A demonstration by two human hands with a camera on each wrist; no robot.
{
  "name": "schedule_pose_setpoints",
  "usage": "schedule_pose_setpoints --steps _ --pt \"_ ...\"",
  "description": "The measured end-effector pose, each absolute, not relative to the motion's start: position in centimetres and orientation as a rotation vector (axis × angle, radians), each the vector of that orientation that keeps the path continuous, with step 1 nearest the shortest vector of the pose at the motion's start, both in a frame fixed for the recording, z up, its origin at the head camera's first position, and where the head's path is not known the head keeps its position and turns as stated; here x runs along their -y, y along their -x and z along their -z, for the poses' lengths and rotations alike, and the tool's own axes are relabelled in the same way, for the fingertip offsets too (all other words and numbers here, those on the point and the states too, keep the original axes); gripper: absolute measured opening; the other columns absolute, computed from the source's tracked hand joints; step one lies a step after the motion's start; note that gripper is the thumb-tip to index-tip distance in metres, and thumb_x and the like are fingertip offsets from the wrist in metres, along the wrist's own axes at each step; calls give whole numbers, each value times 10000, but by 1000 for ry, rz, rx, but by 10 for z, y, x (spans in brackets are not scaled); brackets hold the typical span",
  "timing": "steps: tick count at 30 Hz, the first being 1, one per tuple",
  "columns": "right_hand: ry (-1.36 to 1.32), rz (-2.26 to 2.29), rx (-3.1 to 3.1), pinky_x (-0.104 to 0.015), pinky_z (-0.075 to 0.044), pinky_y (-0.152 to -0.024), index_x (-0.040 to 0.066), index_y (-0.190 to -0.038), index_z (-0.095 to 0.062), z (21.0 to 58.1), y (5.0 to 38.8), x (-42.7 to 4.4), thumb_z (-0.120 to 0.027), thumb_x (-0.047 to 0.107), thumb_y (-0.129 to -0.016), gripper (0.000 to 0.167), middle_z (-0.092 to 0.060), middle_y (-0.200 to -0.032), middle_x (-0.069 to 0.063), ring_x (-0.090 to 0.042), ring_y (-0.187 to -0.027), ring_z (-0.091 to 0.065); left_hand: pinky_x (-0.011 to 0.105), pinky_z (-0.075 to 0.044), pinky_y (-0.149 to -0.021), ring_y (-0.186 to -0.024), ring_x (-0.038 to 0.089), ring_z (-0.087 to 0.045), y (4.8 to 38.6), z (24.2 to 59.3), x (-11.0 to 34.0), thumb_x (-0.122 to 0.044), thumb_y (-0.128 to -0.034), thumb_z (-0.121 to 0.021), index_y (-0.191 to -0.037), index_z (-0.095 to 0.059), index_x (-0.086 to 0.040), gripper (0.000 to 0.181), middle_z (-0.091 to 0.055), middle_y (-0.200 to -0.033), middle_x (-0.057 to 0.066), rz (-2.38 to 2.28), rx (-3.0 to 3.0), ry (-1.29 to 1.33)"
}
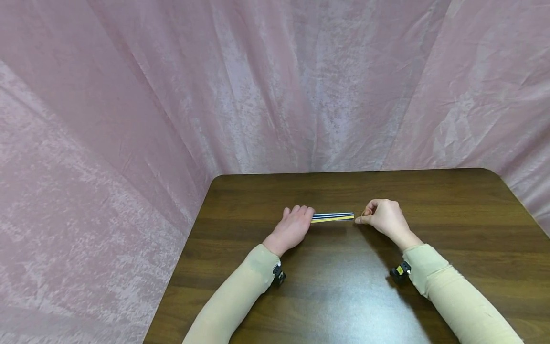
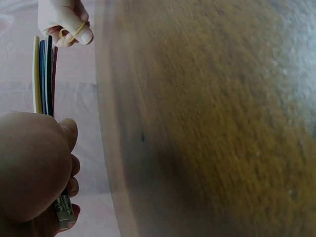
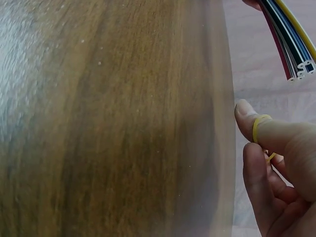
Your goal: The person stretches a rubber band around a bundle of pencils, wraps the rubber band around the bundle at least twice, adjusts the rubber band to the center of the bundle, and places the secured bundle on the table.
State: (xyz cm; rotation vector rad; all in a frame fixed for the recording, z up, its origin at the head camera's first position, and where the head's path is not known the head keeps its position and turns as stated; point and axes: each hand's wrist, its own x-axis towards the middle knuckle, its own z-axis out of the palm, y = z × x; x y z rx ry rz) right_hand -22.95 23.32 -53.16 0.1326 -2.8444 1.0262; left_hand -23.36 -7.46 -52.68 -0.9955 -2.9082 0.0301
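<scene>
My left hand (image 1: pixel 291 228) grips a bundle of thin coloured sticks (image 1: pixel 333 217), blue, black, yellow, white and red. In the left wrist view my left hand (image 2: pixel 34 163) wraps the bundle (image 2: pixel 44 79), with metal-like ends below the fingers. Just off the bundle's right end is my right hand (image 1: pixel 386 219), not touching it. A yellow rubber band (image 3: pixel 256 129) loops round the thumb of my right hand (image 3: pixel 291 158) and runs to its curled fingers. The right wrist view shows the hollow-looking, white-ringed stick ends (image 3: pixel 301 71).
A brown wooden table (image 1: pixel 343 267) with rounded far corners lies under both hands. Pink curtains (image 1: pixel 275 86) hang behind it and at its left side. Each sleeve carries a small black wrist camera.
</scene>
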Motion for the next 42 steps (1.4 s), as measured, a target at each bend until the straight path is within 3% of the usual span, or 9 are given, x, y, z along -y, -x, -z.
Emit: schedule_pose_setpoints --steps 5,12,18,22,25,32,37,42 --pt "-162 -1051 2833 -376 -456 -682 157 -795 -695 532 230 -234 -973 295 -761 312 -662 -687 80 -159 -680 -595 373 -359 -827 -992 202 -518 234 528 75 -51 -1110 -521 -1289 -565 -110 193 -626 -1121 16 -40 2898 996" --pt "-130 -1050 2916 -378 -449 -664 106 -996 -652 529 229 -235 -927 321 -810 396 -695 -833 10 -163 -729 -628 365 -358 -813 -970 196 -527 233 530 75 -50 -1103 -530 -1263 -571 -111 175 -623 -1100 7 -51 2864 995" --pt "-183 -1073 2949 -354 -413 -632 140 -864 -637 528 230 -234 -842 367 -885 307 -600 -713 46 -161 -672 -552 367 -357 -811 -963 197 -525 233 531 75 -62 -1110 -518 -1249 -570 -110 156 -620 -1084 6 -54 2859 998" --pt "-208 -1116 2928 -339 -348 -604 156 -755 -543 528 231 -233 -795 388 -940 389 -426 -622 78 -166 -621 -440 359 -350 -808 -957 190 -522 233 532 74 -81 -1115 -522 -1241 -570 -112 138 -618 -1072 0 -58 2853 1009" --pt "-186 -1167 2908 -338 -325 -601 159 -723 -500 525 230 -231 -806 370 -939 430 -380 -613 91 -172 -627 -420 358 -349 -815 -961 186 -518 233 531 73 -96 -1118 -526 -1244 -568 -114 134 -615 -1074 -4 -58 2856 1016" --pt "-127 -1209 2884 -345 -370 -640 144 -771 -561 524 229 -228 -867 288 -849 348 -511 -684 57 -184 -686 -491 368 -362 -837 -982 192 -517 233 531 73 -84 -1113 -535 -1257 -567 -115 151 -621 -1104 3 -25 2877 1010" --pt "-171 -1131 2879 -357 -409 -690 122 -879 -558 528 229 -228 -935 281 -802 416 -585 -790 12 -183 -731 -538 384 -379 -860 -1006 195 -526 233 530 75 -86 -1118 -521 -1267 -566 -115 158 -630 -1133 8 -29 2888 1005" --pt "-221 -1160 2866 -351 -408 -654 146 -835 -584 530 228 -229 -932 236 -802 361 -609 -730 39 -175 -691 -546 382 -371 -851 -985 195 -512 232 529 75 -87 -1117 -526 -1259 -563 -113 149 -622 -1109 8 -19 2887 1006"
